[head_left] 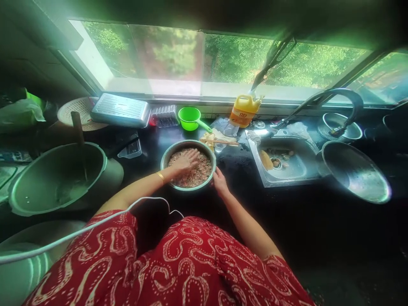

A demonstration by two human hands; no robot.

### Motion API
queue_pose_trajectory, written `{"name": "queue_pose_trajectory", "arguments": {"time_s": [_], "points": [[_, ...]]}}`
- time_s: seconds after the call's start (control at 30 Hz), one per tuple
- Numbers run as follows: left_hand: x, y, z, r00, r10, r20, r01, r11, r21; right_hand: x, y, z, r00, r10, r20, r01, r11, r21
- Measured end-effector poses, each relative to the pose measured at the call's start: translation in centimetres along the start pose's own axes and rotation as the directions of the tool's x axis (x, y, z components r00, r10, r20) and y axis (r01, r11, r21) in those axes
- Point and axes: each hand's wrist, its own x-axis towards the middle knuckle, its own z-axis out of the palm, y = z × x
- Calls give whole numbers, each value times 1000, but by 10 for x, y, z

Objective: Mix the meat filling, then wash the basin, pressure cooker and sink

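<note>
A round metal basin point(165, 158) stands on the dark counter in front of me, holding a pinkish, finely chopped mixture point(194, 178) like minced meat. My left hand point(187, 161), a gold bangle at its wrist, lies on the mixture inside the basin with its fingers stretched out. At the basin's right side, my right hand point(219, 182) grips the outer wall just under the rim; its fingertips are partly hidden. Just behind the basin are a lime-green ladle point(189, 119) and a pair of chopsticks point(223, 143).
A deep grey pot point(105, 159) stands to the left. On the right are a metal sink point(264, 180) with scraps in it, a curved faucet point(318, 97) and a tilted wok point(357, 170). A yellow jug point(244, 111) stands by the window. A white cable point(105, 225) crosses before my left arm.
</note>
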Motion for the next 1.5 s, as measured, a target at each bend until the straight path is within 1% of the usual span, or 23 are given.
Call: {"name": "queue_pose_trajectory", "arguments": {"time_s": [0.07, 0.1, 0.17, 0.27, 0.33, 0.43, 0.5, 0.57, 0.63, 0.7, 0.73, 0.77, 0.8, 0.9, 0.97, 1.0, 1.1, 1.17, 1.23, 1.3, 1.37, 1.43, 1.5], "points": [[7, -4, 2, 993, -114, -35, 113, 993, -17, -1, 5, 4, 1000, 4, -28, -2, 999, 48], [10, -4, 3, 989, -147, -25, 146, 989, -25, -2, 8, 6, 999, 9, -40, -6, 997, 75], [16, -1, 8, 984, -179, 14, 179, 983, -47, -2, 12, 10, 998, 36, -56, -29, 992, 123], [25, 11, 18, 978, -207, -37, 204, 977, -70, -2, 12, 12, 995, 74, -61, -64, 986, 156], [31, 20, 24, 989, -128, -70, 125, 991, -52, -1, 9, 12, 996, 60, -67, -49, 987, 155], [37, 27, 29, 998, 62, -21, -63, 998, -22, 0, 5, 10, 997, 11, -74, 0, 990, 144], [35, 26, 28, 994, 113, -2, -113, 993, -30, 1, 4, 9, 998, -8, -65, 17, 990, 141], [28, 24, 23, 988, 154, -17, -155, 987, -35, 1, 4, 8, 999, -25, -48, 32, 990, 140], [19, 25, 19, 960, 277, -28, -278, 960, -30, 1, 4, 8, 999, -35, -40, 41, 989, 141], [13, 27, 16, 899, 438, -14, -438, 899, -26, 1, 3, 7, 999, -31, -44, 37, 989, 144], [11, 28, 16, 870, 493, -5, -493, 870, -25, 1, 3, 7, 999, -27, -47, 34, 989, 145], [11, 29, 15, 855, 518, 3, -518, 855, -23, 1, 3, 7, 999, -23, -46, 30, 989, 143], [12, 30, 14, 858, 514, 10, -514, 858, -20, 1, 3, 7, 999, -20, -45, 26, 990, 139], [16, 28, 7, 905, 423, 35, -423, 906, -18, 2, 3, 7, 999, -22, -40, 27, 992, 124], [20, 26, -1, 918, 392, 64, -390, 920, -41, 2, 2, 7, 999, -32, -35, 35, 993, 113], [21, 26, -5, 912, 401, 86, -397, 916, -62, 2, 2, 7, 999, -40, -35, 43, 993, 109], [29, 24, -12, 866, 476, 150, -459, 878, -137, 1, 0, 7, 998, -51, -49, 55, 994, 98], [34, 21, -12, 863, 482, 148, -463, 874, -147, 0, -1, 7, 997, -47, -57, 52, 995, 84], [38, 17, -11, 884, 451, 123, -438, 891, -116, 0, -1, 6, 997, -45, -56, 49, 996, 72], [40, 11, -10, 923, 375, 91, -371, 927, -63, 1, 0, 6, 997, -51, -50, 55, 996, 73], [39, 5, -9, 952, 293, 84, -293, 956, -14, 1, 1, 6, 997, -62, -46, 66, 994, 86], [36, 2, -9, 968, 233, 96, -236, 971, 24, 1, 2, 7, 997, -65, -46, 70, 992, 102], [33, 2, -9, 982, 173, 75, -178, 982, 57, 1, 2, 7, 997, -64, -46, 69, 991, 116]]}}
